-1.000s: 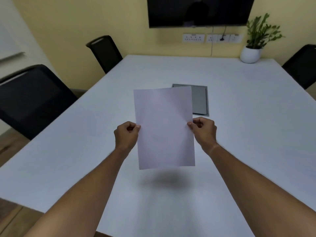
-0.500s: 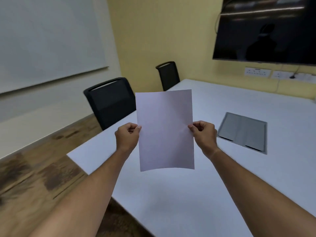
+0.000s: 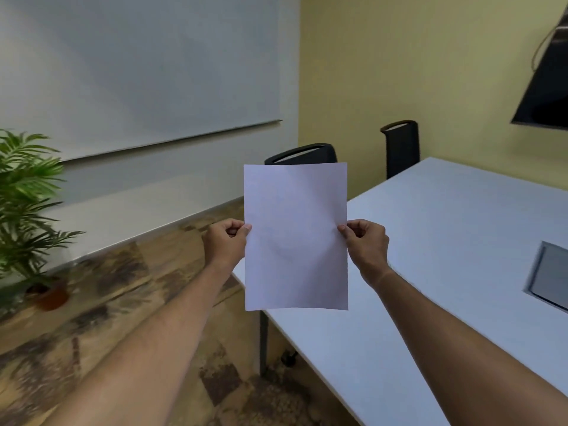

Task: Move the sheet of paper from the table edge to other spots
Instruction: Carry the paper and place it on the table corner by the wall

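Note:
A blank white sheet of paper hangs upright in the air in front of me, above the left corner of the white table. My left hand pinches the sheet's left edge at mid-height. My right hand pinches its right edge at the same height. The sheet touches nothing else and hides part of a chair behind it.
Two black chairs stand along the table's far left side. A grey hatch is set into the tabletop at the right. A potted palm stands on the wooden floor at the left. A dark screen hangs on the yellow wall.
My view has swung left, from the table's middle to its left corner, the floor and the whiteboard wall. Both hands keep the same grip on the raised sheet.

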### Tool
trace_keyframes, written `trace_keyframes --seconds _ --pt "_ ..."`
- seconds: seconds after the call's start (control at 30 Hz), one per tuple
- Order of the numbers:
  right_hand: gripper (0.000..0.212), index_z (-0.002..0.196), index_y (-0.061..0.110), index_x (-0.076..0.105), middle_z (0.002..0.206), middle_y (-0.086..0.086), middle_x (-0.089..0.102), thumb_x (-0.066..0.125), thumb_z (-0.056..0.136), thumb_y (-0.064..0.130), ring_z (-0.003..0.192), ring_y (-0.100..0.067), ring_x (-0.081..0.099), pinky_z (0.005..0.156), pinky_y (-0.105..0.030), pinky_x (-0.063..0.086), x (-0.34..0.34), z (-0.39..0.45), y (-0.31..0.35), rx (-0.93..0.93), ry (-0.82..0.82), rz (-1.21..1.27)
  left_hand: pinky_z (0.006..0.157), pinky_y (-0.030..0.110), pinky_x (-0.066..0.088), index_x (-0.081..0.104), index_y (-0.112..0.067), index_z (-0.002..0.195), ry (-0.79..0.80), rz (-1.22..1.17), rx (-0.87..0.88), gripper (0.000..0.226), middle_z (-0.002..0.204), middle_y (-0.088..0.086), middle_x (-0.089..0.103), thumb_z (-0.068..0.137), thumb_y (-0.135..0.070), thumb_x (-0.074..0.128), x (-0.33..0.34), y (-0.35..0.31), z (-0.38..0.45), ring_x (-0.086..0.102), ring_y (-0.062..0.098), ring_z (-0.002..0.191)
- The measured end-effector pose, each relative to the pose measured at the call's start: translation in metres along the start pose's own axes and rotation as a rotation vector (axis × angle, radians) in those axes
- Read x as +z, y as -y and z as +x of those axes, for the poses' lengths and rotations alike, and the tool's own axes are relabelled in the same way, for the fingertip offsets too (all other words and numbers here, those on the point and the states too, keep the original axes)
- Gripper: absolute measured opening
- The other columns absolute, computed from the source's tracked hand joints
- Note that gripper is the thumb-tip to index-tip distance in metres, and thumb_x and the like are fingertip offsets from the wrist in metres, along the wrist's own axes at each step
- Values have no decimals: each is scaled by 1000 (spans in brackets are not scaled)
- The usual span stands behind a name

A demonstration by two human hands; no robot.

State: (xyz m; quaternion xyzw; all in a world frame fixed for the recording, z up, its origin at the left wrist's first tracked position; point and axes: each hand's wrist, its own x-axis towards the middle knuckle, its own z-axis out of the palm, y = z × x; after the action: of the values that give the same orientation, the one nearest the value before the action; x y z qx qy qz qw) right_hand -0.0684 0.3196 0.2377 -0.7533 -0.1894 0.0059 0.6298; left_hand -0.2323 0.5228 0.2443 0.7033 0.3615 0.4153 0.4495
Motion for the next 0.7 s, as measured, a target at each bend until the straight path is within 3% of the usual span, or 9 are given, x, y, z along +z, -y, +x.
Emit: trace_keyframes --seconds 0.2,0.33,0.47,0.7 --pt "18 100 9 74 96 -5 73 70 92 23 87 -21 68 87 -33 57 103 11 21 -18 81 -2 56 12 42 68 -24 71 -90 31 -15 15 67 -14 65 82 -18 77 -59 30 66 59 -2 61" --pt "17 98 10 74 96 -4 73 69 92 25 87 -19 69 88 -36 59 165 35 28 -34 130 7 61 17 46 66 -25 70 -139 38 -20 17 67 -12 65 82 -19 76 -81 50 116 59 0 61" --pt "19 100 8 75 95 -3 73 69 92 25 86 -21 70 81 -46 62 226 73 28 -34 166 30 55 13 43 64 -29 66 -166 62 -23 22 66 -13 65 82 -19 76 -87 70 177 59 -1 61" --pt "10 91 16 76 89 6 73 70 91 25 84 -13 71 78 -31 61 323 170 27 -48 185 62 54 10 40 64 -30 67 -179 77 -39 23 67 -14 64 84 -20 75 -67 97 307 59 -2 61"
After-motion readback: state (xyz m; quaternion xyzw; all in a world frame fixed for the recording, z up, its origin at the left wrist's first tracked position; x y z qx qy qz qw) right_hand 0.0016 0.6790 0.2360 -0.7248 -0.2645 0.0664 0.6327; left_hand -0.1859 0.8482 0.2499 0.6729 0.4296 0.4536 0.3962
